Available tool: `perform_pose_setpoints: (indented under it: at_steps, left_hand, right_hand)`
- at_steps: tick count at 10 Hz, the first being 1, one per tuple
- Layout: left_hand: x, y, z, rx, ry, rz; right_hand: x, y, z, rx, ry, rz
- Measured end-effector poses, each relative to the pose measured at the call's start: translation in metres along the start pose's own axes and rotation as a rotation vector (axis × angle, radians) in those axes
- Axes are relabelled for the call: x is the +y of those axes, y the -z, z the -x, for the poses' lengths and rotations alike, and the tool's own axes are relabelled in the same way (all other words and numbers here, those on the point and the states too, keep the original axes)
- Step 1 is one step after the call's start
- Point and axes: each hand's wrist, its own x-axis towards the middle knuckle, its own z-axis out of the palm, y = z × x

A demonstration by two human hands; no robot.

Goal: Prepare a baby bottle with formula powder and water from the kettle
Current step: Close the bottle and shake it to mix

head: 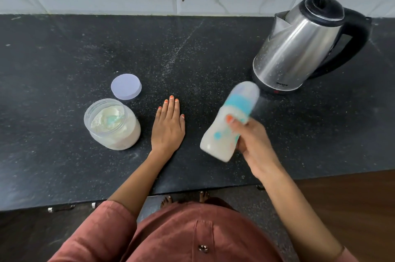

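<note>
Milky liquid could be flung from the capped bottle, gripped blurred by the right hand near the kettle, while the left hand is laid open, flat on the table.

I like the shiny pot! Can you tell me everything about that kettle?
The kettle has a shiny steel body speckled with white spots, a black lid, a black curved handle and a black base with a small red light. It stands upright at the back right of the dark counter, spout toward the wall. Nothing touches it.
</note>
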Motion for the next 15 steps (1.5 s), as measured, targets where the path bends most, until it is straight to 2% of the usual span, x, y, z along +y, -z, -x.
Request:
perform_pose_setpoints:
  at_steps: [1,2,3,4,5,6,7,8,9,10,11,12,13,14,15]
  left_hand:
    - [0.000,0.000,-0.001,-0.003,0.002,0.007]
    - [0.001,0.000,0.000,0.006,0.001,0.003]
    - [0.000,-0.001,0.001,0.007,0.005,-0.001]
    - [0.000,-0.001,0.000,0.011,0.005,0.003]
    - [0.001,-0.001,0.000,0.008,0.004,0.008]
    - [0.000,0.000,0.000,0.014,0.003,0.012]
    - [0.000,-0.001,0.001,0.014,0.000,0.013]
    - [0.000,-0.001,0.000,0.012,0.001,0.015]
    - [0.000,-0.001,0.000,0.010,0.000,0.015]
    - [0.000,-0.001,0.000,0.011,0.001,0.017]
    - [0.001,-0.001,0.000,0.008,-0.005,0.018]
    - [0.000,-0.001,0.000,0.008,0.000,0.014]
    - [0.001,-0.001,0.000,0.013,0.000,0.018]
    - [0.001,-0.001,0.000,0.016,-0.001,0.011]
    - [0.000,-0.001,0.000,0.015,-0.003,0.009]
  right_hand:
    - [0.001,0.002,0.006,-0.078,0.004,0.164]
    - [-0.009,0.009,-0.009,0.107,0.043,-0.261]
    - [-0.009,0.009,-0.015,0.194,0.065,-0.384]
    - [0.004,0.003,0.000,-0.007,-0.061,-0.031]
    - [0.005,0.006,0.006,-0.063,-0.068,0.144]
    - [-0.008,0.011,-0.009,0.126,-0.002,-0.280]
    - [-0.010,0.008,-0.015,0.236,0.067,-0.409]
    - [0.003,-0.001,0.002,0.059,-0.038,-0.009]
    - [0.003,0.000,0.007,-0.009,-0.052,0.128]
    - [-0.009,0.006,-0.008,0.171,0.011,-0.299]
    - [-0.009,0.008,-0.013,0.264,0.081,-0.370]
    - [0.001,0.003,0.001,0.052,0.029,-0.027]
    - [-0.003,0.008,0.003,-0.001,0.027,0.017]
    - [-0.011,0.012,-0.012,0.209,0.075,-0.355]
    - [-0.006,0.008,-0.013,0.272,0.077,-0.404]
